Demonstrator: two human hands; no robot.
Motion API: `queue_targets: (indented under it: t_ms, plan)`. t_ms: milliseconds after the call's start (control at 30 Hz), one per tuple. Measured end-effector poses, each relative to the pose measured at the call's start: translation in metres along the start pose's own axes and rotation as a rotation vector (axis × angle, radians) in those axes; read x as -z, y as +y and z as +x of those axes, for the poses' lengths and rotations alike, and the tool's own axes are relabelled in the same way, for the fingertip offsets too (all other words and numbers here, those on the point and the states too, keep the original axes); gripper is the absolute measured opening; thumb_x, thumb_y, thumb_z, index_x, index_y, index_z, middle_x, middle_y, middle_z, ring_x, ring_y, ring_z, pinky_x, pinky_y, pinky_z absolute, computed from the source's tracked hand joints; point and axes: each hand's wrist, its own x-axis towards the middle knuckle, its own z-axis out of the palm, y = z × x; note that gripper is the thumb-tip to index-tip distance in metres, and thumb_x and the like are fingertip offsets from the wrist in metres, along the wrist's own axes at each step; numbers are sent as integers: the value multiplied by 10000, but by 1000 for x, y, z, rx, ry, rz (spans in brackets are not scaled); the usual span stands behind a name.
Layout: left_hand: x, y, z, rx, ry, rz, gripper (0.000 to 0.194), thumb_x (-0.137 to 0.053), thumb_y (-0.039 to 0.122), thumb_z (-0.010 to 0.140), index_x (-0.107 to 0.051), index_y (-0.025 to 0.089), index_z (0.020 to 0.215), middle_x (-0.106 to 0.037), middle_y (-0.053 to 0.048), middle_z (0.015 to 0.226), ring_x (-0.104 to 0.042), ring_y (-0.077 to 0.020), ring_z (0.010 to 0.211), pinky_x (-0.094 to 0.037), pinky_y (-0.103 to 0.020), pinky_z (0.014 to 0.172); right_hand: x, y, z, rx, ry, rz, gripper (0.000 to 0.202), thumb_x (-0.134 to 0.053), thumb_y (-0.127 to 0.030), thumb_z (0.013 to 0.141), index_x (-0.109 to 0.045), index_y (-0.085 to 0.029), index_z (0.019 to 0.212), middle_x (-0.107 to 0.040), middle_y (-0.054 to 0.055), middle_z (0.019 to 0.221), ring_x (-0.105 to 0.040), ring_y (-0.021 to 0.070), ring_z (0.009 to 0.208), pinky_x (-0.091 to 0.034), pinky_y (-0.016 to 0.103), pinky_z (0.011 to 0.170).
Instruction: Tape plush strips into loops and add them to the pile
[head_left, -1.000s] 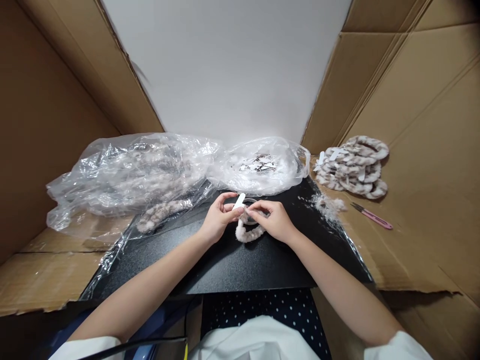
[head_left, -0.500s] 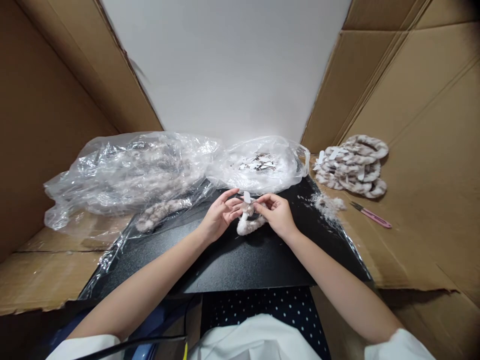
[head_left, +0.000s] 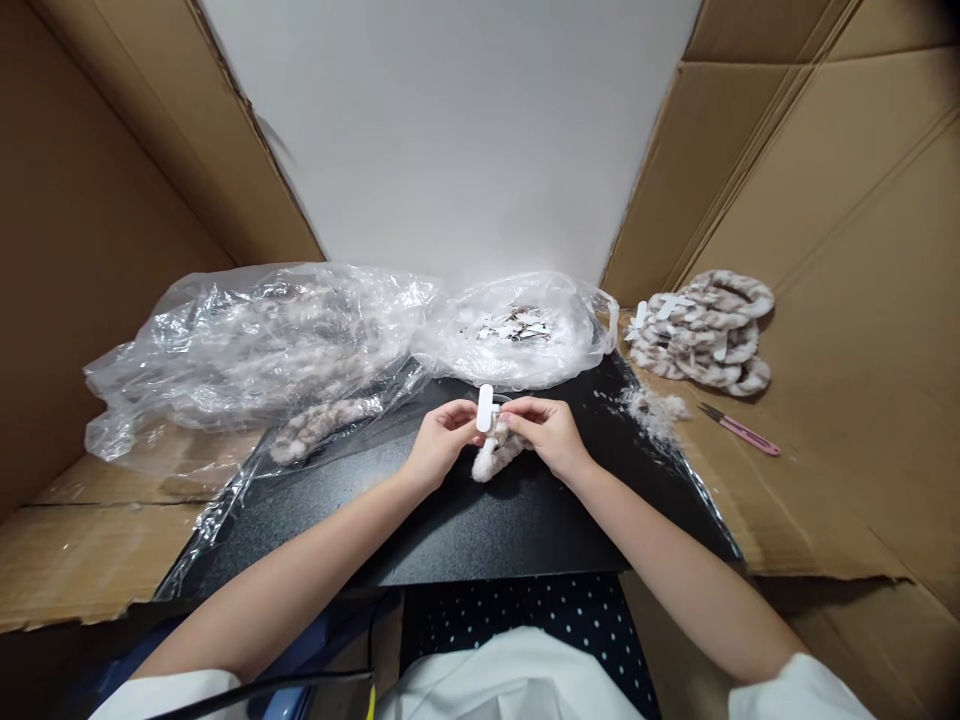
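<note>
A fluffy white-brown loop [head_left: 491, 460] hangs between my hands over the black table. A white tag [head_left: 485, 408] stands upright at its top. My left hand [head_left: 444, 437] pinches at the tag's lower left side, with fingers closed. From the right, my right hand [head_left: 546, 432] is closed on the top of the fluffy loop, just beside the tag. The fingertips of both hands nearly meet, and the part between them is too small to make out.
Behind my hands lies a clear bag [head_left: 517, 355] of white tags. A larger bag [head_left: 262, 350] of fluffy pieces is at left. Tagged loops [head_left: 705, 335], pink-handled snips [head_left: 739, 430] and loose fluff [head_left: 656, 408] are at right. Cardboard walls [head_left: 847, 250] flank the black table [head_left: 450, 540].
My left hand's spread fingers have closed in on the tag. The tag now faces me more fully and appears larger. The fluffy loop has tilted and sits slightly lower.
</note>
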Motion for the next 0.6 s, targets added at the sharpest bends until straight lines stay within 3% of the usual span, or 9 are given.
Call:
queue_targets:
  t_ms: [100, 200, 300, 367, 467, 533, 600]
  plan:
    - [-1, 1, -2, -62, -50, 37, 294, -819, 359, 618, -707, 144, 784, -698, -34, 733, -614, -133, 635, -506, -243, 599, 1, 1, 0, 46, 3, -50, 122, -748, -275, 611, -748, -205, 710, -710, 39, 889, -647, 157, 752, -534, 284, 666]
    - [0, 1, -2, -136, -68, 60, 273, -829, 343, 605, -714, 148, 758, -698, -30, 743, -630, -148, 662, -524, -265, 638, 1, 5, 1, -6, -36, -42, 153, -737, -301, 628, -714, -195, 735, -699, 32, 842, -648, 160, 724, -536, 287, 640]
    - [2, 2, -2, -176, -62, 110, 231, -829, 309, 599, -718, 152, 726, -703, -27, 751, -646, -159, 694, -533, -272, 675, 2, 4, -1, -14, -108, -22, 205, -717, -337, 672, -666, -196, 811, -703, 35, 822, -667, 182, 780, -549, 318, 716]
    - [3, 2, -3, -162, -32, 147, 203, -820, 296, 607, -721, 154, 712, -706, -24, 713, -648, -159, 667, -530, -270, 665, 2, 0, -4, 65, -185, -47, 263, -681, -336, 715, -643, -205, 941, -703, 50, 920, -668, 189, 864, -542, 334, 786]
    - [5, 2, -3, -175, 26, 240, 156, -791, 285, 645, -731, 155, 708, -717, -30, 690, -651, -163, 641, -522, -267, 652, 3, -9, -9, 266, -279, -233, 465, -707, -275, 683, -593, -226, 1131, -658, 67, 1109, -641, 196, 960, -514, 349, 860]
    - [6, 3, -3, -206, 41, 307, 146, -784, 279, 653, -737, 154, 711, -723, -37, 698, -653, -169, 640, -516, -265, 639, 3, -12, -9, 353, -221, -374, 393, -702, -244, 689, -624, -220, 1073, -666, 58, 1061, -637, 190, 923, -507, 341, 849]
    - [7, 3, -3, -234, 37, 345, 153, -788, 286, 651, -738, 155, 712, -721, -40, 694, -649, -168, 627, -512, -260, 616, 4, -10, -5, 337, -85, -408, 174, -642, -256, 756, -657, -200, 920, -688, 45, 906, -643, 178, 833, -513, 328, 802]
